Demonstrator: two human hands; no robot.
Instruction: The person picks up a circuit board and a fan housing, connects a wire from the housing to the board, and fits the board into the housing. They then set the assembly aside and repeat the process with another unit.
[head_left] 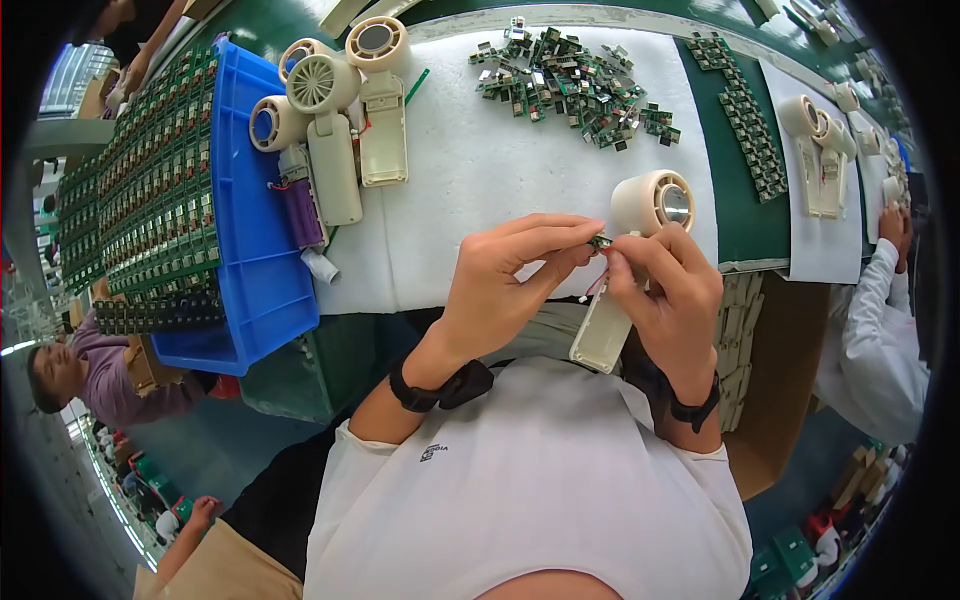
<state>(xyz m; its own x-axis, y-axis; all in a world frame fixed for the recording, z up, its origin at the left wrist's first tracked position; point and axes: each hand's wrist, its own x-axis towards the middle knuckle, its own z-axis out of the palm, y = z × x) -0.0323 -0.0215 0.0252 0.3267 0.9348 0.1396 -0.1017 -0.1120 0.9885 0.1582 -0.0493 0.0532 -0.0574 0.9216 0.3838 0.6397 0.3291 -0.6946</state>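
The right hand (672, 290) curls against a cream, round-headed plastic fan (633, 210); the left hand (505, 275), left of the fan, points inward, pinching a small green circuit board (599, 242) beside the fan's neck, between both hands' fingertips.

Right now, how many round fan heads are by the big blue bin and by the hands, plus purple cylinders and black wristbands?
Fan heads by the blue bin: 4
Fan head by the right hand: 1
Purple cylinder: 1
Black wristbands: 2
Total: 8
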